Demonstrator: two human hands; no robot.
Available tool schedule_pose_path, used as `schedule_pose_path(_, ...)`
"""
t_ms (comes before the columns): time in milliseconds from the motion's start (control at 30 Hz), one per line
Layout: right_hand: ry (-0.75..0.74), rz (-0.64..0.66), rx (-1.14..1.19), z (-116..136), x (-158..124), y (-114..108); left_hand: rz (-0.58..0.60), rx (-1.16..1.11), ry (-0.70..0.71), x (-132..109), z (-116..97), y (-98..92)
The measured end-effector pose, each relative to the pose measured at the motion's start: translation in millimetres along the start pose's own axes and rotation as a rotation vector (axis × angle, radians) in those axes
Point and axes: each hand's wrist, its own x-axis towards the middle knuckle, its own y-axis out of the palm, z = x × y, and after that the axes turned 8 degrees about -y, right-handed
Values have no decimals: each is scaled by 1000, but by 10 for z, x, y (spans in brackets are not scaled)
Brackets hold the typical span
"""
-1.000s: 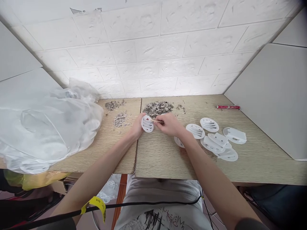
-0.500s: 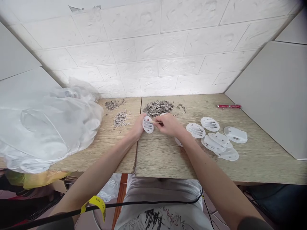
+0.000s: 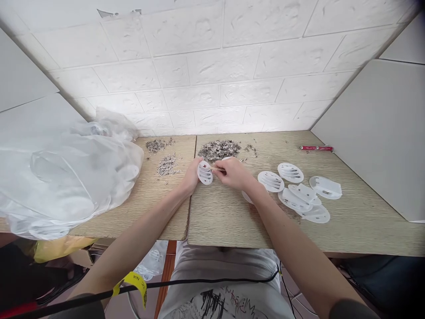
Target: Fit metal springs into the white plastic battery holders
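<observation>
My left hand (image 3: pixel 191 176) grips a round white slotted plastic plate (image 3: pixel 205 173) by its left edge, its face turned up toward me. Small metal bits sit in the plate's slots, and one spot near the top looks reddish. Pinched in my right hand (image 3: pixel 232 172) is a thin pale stick (image 3: pixel 218 169), whose tip points at the plate's right edge. Just beyond both hands lies a heap of small metal clips (image 3: pixel 219 149). Another white piece (image 3: pixel 247 197) is partly covered by my right forearm.
Several white slotted plates (image 3: pixel 295 199) lie loosely stacked on the right. A red pen-like tool (image 3: pixel 316 148) rests near the side panel. Two smaller piles of metal parts (image 3: pixel 167 165) are on the left, beside a big clear plastic bag (image 3: pixel 73 177). A black cable (image 3: pixel 199 281) crosses before my body.
The stick's tip has drawn back slightly to the right, from over the plate's face to its edge. Both hands otherwise stay almost where they were.
</observation>
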Motion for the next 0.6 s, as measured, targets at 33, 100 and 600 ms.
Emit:
schedule_pose_path(33,0,-8,22,-9,-6,-5,10,-6,-14,1,-7,-5)
schedule_pose_path(100,-2,-21,69,-26,-18,-15,22,-12,-37,5,-18,-14)
schedule_pose_path(600,11,-13,64,-35,-33,-24,35,3,-18,24,-9,-33)
